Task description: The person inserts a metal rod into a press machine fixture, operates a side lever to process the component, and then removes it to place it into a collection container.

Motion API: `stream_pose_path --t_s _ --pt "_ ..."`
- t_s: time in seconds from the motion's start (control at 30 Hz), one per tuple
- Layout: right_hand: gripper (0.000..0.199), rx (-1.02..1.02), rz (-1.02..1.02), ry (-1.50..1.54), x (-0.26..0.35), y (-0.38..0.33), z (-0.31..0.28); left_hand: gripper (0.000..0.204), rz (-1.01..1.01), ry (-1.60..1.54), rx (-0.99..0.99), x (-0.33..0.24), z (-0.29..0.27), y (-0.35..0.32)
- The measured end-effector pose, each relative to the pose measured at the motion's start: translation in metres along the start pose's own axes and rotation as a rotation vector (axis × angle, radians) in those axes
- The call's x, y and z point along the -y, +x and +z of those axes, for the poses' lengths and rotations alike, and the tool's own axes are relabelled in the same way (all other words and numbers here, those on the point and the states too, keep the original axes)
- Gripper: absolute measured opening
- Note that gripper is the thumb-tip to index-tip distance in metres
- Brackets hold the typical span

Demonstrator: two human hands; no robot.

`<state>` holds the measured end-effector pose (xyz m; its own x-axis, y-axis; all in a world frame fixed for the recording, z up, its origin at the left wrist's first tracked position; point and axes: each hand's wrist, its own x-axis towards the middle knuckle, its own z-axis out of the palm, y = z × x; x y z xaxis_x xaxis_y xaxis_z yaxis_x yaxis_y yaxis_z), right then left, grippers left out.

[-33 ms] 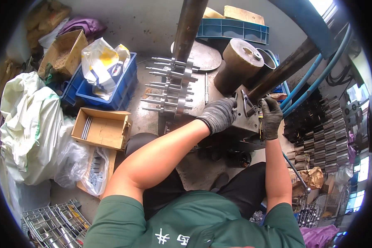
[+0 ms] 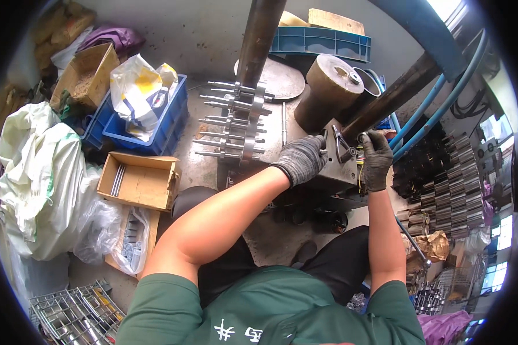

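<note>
- In the head view, a grey metal work surface (image 2: 274, 132) occupies the upper centre of the frame; silver metal rods held in round metal plates (image 2: 247, 150) form a row on it.
- A large brownish metal cylinder (image 2: 322, 95) stands tilted in the frame, right of the rods.
- At the upper left there is a blue plastic crate (image 2: 177, 118), and below it an open brown cardboard box (image 2: 147, 184).
- The left hand (image 2: 302, 158), in a grey knitted glove, has curled fingers beside a dark metal block with holes (image 2: 341, 168); whether it grips something, I cannot tell.
- The right hand (image 2: 377, 160), in a darker glove, points upward, pinching a small round metal piece (image 2: 361, 137) right of the centre, near the block.
</note>
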<state>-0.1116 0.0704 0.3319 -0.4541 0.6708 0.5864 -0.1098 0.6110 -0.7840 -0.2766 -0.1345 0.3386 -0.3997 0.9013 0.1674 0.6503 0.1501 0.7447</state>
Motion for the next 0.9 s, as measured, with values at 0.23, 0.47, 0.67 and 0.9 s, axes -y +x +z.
stream_pose_path --t_s 0.23,0.47,0.67,0.9 --pt "0.015 -0.064 -0.403 -0.358 0.066 0.093 0.050 0.044 -0.031 0.331 -0.075 0.008 -0.003 0.013" --pt "0.016 0.030 -0.418 -0.684 0.058 0.140 0.065 0.063 -0.160 -0.029 0.107 0.029 0.009 0.027" --pt "0.020 0.128 -0.503 -0.710 0.055 0.136 0.062 0.065 -0.258 -0.234 0.129 0.034 0.007 0.026" --pt "0.011 0.059 -0.329 -0.456 0.083 0.053 0.028 0.066 -0.474 -0.445 -0.024 0.047 0.013 0.029"
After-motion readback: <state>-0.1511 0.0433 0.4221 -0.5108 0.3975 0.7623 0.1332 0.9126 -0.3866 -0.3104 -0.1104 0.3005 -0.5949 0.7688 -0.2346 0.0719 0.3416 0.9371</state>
